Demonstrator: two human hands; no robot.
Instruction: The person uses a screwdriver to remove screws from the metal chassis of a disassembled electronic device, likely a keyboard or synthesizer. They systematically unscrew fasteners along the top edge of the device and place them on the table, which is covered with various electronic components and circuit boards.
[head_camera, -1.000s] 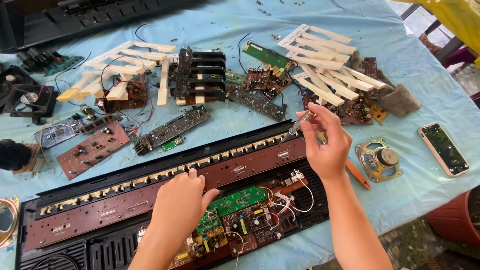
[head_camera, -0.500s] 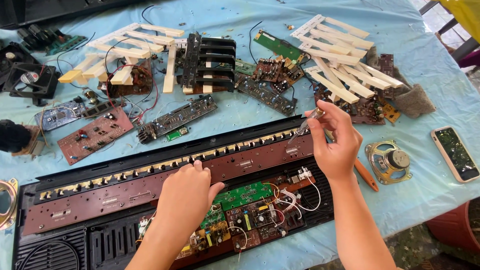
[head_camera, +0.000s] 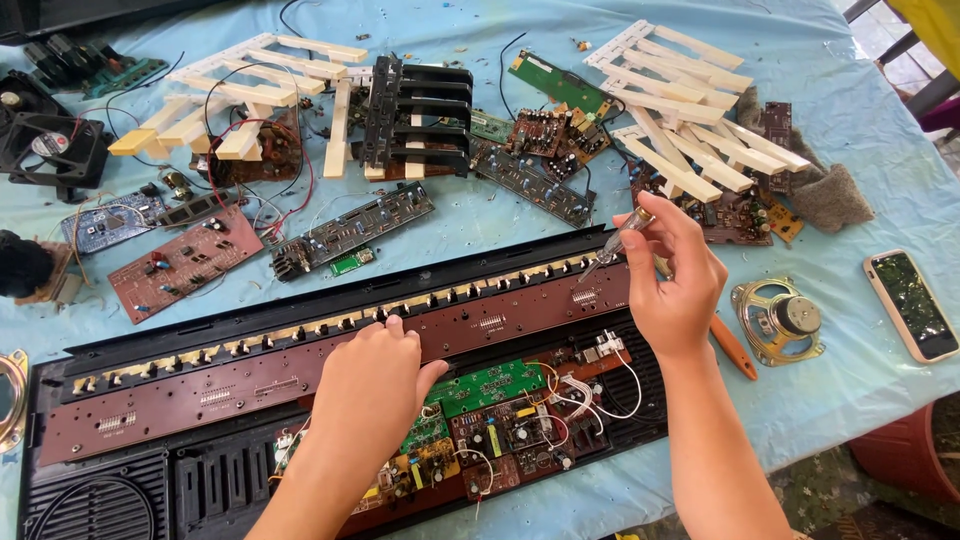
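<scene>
Your left hand (head_camera: 370, 385) is pressing flat and open on the brown board (head_camera: 330, 355); your right hand (head_camera: 675, 285) is pinching a screwdriver (head_camera: 618, 243).

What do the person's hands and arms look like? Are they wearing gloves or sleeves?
No gloves and no sleeves in view. Both the left hand and the right hand are bare, and the forearms are bare down to the picture's edge. No rings, watch or bracelets show. The fingernails look short and plain.

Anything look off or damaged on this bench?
Nothing looks spilled, but the keyboard is fully gutted. The open black case shows bare boards and loose wires. White keys lie in skewed heaps, circuit boards scattered. Left hand rests on the brown board; right hand holds a screwdriver.
</scene>
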